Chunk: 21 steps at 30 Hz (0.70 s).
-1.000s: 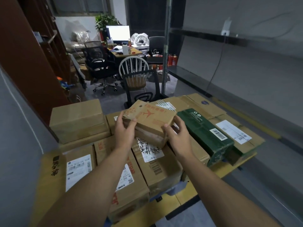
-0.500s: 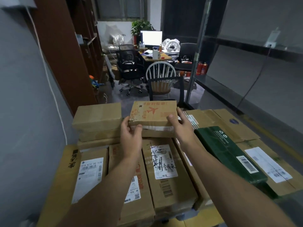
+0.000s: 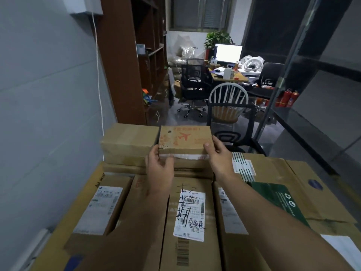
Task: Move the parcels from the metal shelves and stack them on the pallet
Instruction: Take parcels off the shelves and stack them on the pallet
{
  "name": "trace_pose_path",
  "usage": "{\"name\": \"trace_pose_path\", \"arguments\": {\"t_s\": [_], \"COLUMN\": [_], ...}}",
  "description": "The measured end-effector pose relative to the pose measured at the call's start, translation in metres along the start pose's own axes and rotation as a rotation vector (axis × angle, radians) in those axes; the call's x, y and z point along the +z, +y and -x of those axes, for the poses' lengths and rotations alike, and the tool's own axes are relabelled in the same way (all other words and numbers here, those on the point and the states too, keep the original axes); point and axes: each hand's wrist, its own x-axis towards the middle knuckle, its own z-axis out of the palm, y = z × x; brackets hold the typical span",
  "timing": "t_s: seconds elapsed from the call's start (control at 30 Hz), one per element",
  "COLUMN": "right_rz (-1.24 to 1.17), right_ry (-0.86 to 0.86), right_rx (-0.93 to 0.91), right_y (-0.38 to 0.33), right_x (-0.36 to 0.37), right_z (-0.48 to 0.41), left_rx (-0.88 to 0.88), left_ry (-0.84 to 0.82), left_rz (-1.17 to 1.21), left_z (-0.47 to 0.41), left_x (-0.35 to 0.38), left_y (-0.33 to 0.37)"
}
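As we look down over a stack of cardboard boxes, both our hands hold a small brown parcel [image 3: 184, 139] at the far end of the stack. Its top carries a red aeroplane and lines of red Chinese print, too blurred to read. Our left hand [image 3: 160, 167] grips the parcel's near left corner, thumb up at the corner and fingers curled under the front edge. Our right hand [image 3: 218, 155] grips its near right corner, thumb on the lid and fingers along the side. Whether the parcel rests on the box beneath, we cannot tell. Just left of the parcel sits a plain taped box [image 3: 129, 139]. Nearer to us than the parcel lies a long box [image 3: 188, 249] whose white label shows barcodes and large black handwritten Chinese characters. Nearer and to the right of the parcel, a dark green box [image 3: 279, 200] bears white recycling symbols.
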Motion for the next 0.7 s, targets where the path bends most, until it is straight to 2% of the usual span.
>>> {"name": "trace_pose_path", "arguments": {"t_s": [0.3,0.7], "right_rz": [0.030,0.080], "right_ry": [-0.080,-0.073], "right_rx": [0.057,0.022], "right_y": [0.013,0.014], "right_x": [-0.003,-0.006], "right_z": [-0.005,0.008], "left_rx": [-0.031,-0.012], "left_ry": [0.066,0.006], "left_rz": [-0.107,-0.175], "left_z": [0.006,0.010], "left_x": [0.004,-0.004], "left_y": [-0.006,-0.006]}}
